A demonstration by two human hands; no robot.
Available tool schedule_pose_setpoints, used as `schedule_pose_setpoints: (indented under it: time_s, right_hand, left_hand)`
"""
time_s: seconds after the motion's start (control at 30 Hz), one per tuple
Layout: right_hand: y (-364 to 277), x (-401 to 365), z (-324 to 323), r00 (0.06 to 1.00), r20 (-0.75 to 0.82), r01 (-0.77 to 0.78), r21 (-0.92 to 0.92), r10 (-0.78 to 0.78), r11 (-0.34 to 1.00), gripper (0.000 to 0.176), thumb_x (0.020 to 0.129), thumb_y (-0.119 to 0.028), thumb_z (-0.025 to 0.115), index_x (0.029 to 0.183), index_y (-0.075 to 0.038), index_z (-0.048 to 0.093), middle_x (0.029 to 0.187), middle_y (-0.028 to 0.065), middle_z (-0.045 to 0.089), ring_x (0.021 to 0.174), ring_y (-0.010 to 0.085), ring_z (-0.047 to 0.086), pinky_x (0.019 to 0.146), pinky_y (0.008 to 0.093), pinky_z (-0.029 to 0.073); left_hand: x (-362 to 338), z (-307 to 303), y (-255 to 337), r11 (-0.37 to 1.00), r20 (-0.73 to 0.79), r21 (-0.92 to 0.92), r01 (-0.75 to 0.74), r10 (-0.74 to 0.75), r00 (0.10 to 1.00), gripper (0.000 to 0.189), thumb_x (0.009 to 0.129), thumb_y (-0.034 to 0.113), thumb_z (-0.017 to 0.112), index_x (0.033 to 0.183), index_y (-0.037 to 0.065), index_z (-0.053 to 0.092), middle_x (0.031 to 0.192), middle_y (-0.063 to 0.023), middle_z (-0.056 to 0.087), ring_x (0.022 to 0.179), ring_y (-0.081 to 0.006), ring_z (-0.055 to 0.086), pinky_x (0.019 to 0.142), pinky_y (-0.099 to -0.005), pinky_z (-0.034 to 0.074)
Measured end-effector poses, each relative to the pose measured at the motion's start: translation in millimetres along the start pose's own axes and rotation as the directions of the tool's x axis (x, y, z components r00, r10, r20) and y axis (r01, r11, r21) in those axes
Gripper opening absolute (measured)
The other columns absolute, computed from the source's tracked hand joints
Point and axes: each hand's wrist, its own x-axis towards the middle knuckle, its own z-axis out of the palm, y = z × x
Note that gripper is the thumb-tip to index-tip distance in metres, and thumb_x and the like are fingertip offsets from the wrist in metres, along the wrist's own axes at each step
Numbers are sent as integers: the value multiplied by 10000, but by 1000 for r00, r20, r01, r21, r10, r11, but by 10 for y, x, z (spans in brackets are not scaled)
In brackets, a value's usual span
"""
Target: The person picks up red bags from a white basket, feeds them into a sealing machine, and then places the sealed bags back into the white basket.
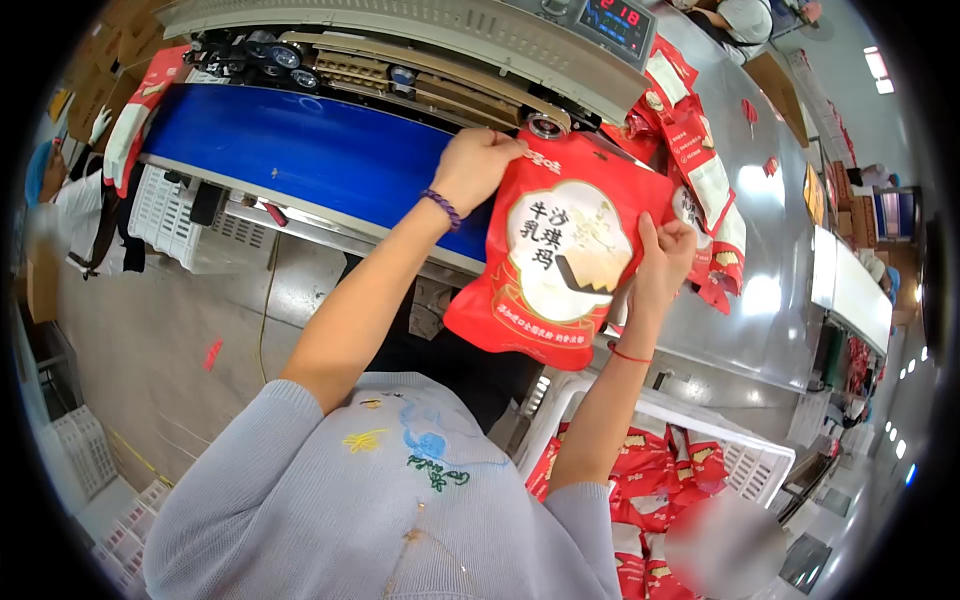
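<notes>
The machine (420, 32) runs along the far side of the blue belt (290, 150). A white crate (757, 466) of red pouches (645, 500) stands near-side, right of the belt. The red bag (555, 260) is at the belt's right end. Left hand (476, 167): closed, pinching its upper-left corner. Right hand (664, 256): closed on its right edge.

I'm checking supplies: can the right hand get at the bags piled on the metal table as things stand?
Probably yes. The right hand is close beside the piled bags with nothing visible between, though it would first have to let go of the held bag.
</notes>
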Motion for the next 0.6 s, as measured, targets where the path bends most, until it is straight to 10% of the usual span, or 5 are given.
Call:
schedule_pose_setpoints:
  time_s: [0.2, 0.27, 0.3, 0.57, 0.6]
  right_hand:
    - [26, 0, 495, 995, 86, -74, 182, 59, 980, 275, 791, -80, 759, 859, -45, 495, 760, -3, 520, 702, 82, 507, 623, 220, 438]
    - [-120, -104, 418, 974, 199, -127, 79, 109, 989, 236, 851, -117, 704, 952, -29, 509, 845, 55, 600, 691, 116, 584, 573, 246, 506]
    - [-127, -135, 294, 906, 411, -235, 299, 97, 925, 211, 881, -98, 658, 983, -2, 501, 960, 109, 643, 768, 160, 645, 620, 277, 557]
    - [594, -1484, -2175, 591, 608, -342, -406, 530, 847, 364, 745, 41, 643, 1102, -29, 656, 1038, 80, 681, 943, 177, 644, 873, 305, 503]
    - [778, -1692, -2327, 518, 664, -107, -575, 539, 811, 458, 689, 66, 655, 1137, -26, 632, 1106, 100, 652, 1011, 213, 626, 908, 310, 490]
  left_hand:
    - [133, -551, -67, 929, -25, 341, -147, 165, 986, 218, 823, 207, 642, 955, 47, 708, 842, -141, 692, 731, -243, 662, 662, -342, 510]
    - [228, -944, -51, 257, 415, 784, -565, 461, 784, 309, 822, 96, 587, 1122, 94, 660, 954, -128, 689, 755, -221, 674, 667, -374, 549]
    - [144, -1067, 92, 785, 119, 587, -196, 155, 981, 341, 825, 87, 573, 1159, 83, 643, 975, -118, 692, 776, -202, 673, 667, -379, 551]
    - [-615, -1306, 330, 900, -288, -11, -435, 414, 864, 274, 966, 197, 555, 976, -43, 685, 687, 32, 532, 540, -7, 325, 487, -178, 219]
    - [-690, -1194, 332, 898, -222, -42, -438, 419, 880, 265, 966, 188, 551, 953, -39, 688, 691, 34, 535, 543, -4, 328, 484, -173, 210]
